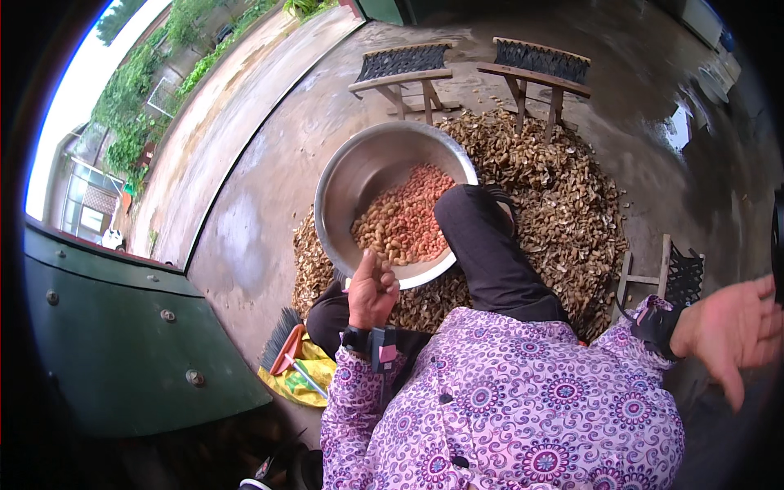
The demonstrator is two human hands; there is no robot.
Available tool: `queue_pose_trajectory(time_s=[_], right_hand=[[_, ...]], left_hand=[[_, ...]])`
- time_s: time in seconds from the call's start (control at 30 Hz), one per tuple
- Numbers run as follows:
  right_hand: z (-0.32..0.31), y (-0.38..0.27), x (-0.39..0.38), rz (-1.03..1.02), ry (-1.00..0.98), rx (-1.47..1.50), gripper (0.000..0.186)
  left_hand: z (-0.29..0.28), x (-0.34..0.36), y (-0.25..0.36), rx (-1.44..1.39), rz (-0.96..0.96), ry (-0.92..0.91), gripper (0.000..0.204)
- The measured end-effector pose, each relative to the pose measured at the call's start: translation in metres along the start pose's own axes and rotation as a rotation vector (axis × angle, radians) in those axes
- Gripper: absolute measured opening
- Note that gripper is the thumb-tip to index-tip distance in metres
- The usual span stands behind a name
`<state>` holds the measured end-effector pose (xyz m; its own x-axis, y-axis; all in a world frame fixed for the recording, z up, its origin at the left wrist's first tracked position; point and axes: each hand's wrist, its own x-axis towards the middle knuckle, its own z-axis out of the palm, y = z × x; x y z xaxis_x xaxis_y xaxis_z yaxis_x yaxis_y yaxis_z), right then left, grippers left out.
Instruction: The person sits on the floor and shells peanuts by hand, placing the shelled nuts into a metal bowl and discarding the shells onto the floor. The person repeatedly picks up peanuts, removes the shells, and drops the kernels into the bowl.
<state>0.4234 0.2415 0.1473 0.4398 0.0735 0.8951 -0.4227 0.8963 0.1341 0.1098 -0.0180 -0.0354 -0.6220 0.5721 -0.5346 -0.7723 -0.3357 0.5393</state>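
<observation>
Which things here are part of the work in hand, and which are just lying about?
In use: left hand at the metal bowl; shelled nuts; shell pile.
Lying about: two wooden stools; broom; yellow dustpan. Right hand is empty.

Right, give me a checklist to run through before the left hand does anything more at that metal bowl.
1. Left hand at the near rim of the metal bowl: ok.
2. Something pinched in its fingers: cannot tell, the fist is curled.
3. Bowl holds nuts, with bare space on its far side: ok.
4. Bowl sits steady on the shell pile: cannot tell, it looks tilted.
5. Right hand free to help: not ok, it is out to the side, open and empty.
</observation>
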Motion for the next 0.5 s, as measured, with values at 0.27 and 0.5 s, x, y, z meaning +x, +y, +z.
queue_pose_trajectory(time_s=[0.27, 0.5], right_hand=[[-0.063, 0.077, -0.113, 0.807, 0.115, -0.582, 0.081], [-0.116, 0.093, -0.353, 1.439, 0.030, -0.545, 0.068]], left_hand=[[0.003, -0.001, 0.000, 0.026, 0.003, 0.014, 0.018], [-0.004, -0.009, 0.009, -0.028, 0.039, 0.073, 0.020]])
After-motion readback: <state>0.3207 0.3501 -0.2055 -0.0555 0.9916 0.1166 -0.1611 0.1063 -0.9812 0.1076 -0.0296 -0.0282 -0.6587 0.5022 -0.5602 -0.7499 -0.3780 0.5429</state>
